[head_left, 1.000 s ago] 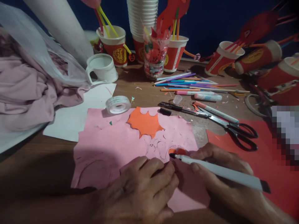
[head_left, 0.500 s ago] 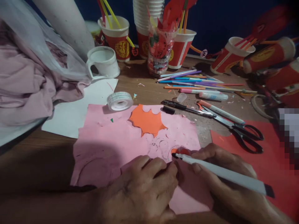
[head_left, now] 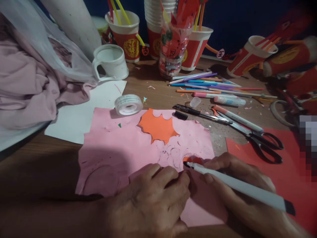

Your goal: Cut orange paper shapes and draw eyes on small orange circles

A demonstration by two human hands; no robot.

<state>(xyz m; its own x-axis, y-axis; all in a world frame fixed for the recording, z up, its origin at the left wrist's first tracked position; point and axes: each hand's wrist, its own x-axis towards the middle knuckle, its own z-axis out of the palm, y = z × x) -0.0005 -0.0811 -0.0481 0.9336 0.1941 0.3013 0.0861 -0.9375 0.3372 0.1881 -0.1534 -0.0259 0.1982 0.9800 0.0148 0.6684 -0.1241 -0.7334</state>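
Observation:
My right hand (head_left: pixel 237 188) grips a white marker pen (head_left: pixel 237 186), its black tip resting on a small orange paper piece (head_left: pixel 192 160) on the pink sheet (head_left: pixel 119 148). My left hand (head_left: pixel 151 201) lies on the pink sheet just left of the pen tip, fingers curled and pressing the paper down beside the orange piece. A jagged orange cut-out (head_left: pixel 158 127) lies on the same sheet farther back. A roll of clear tape (head_left: pixel 128 104) sits at the sheet's far edge.
Black-handled scissors (head_left: pixel 257 140), a black pen (head_left: pixel 198 114) and several coloured pens (head_left: pixel 210 86) lie to the right. Red paper cups (head_left: pixel 126 34) with straws, a stack of white cups, a white mug (head_left: pixel 111 62), red paper (head_left: pixel 279 172) and pink cloth (head_left: pixel 27 89) surround the work area.
The view has shifted slightly, so the things on the table sit a little higher and to the right. Both hands and the pen stay in nearly the same pose on the orange piece.

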